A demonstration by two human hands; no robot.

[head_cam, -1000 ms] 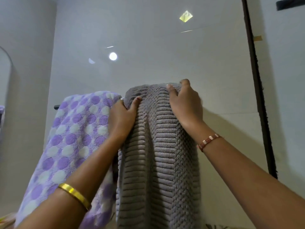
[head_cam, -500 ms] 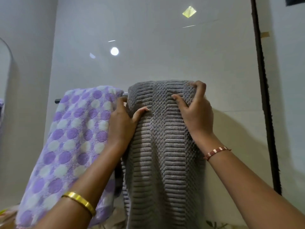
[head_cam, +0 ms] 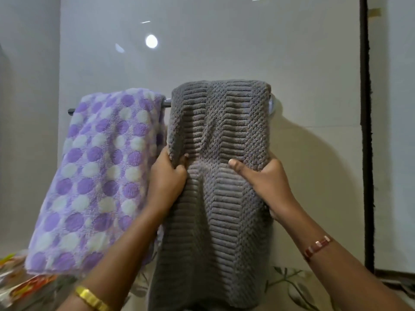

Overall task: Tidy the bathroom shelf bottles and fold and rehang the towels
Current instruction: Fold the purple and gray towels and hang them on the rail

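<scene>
A grey ribbed towel point(head_cam: 220, 122) hangs folded over a metal towel rail point(head_cam: 167, 102) on the tiled wall. My left hand point(head_cam: 167, 178) grips the towel's left edge about halfway down. My right hand point(head_cam: 262, 180) grips its right edge at the same height, thumb lying across the front. A purple and white dotted towel point(head_cam: 98, 176) hangs on the rail just to the left, touching my left forearm. No shelf or bottles are in view.
The rail's right bracket point(head_cam: 274, 104) shows beside the grey towel. A dark vertical strip point(head_cam: 366, 131) runs down the wall at right. Colourful packaging point(head_cam: 24, 286) lies at the lower left. Leaf-patterned tiles point(head_cam: 289, 286) sit below the towels.
Both hands slid down from the top of the grey towel to its middle edges, and the towel now hangs wider and flatter. The view has tilted downward.
</scene>
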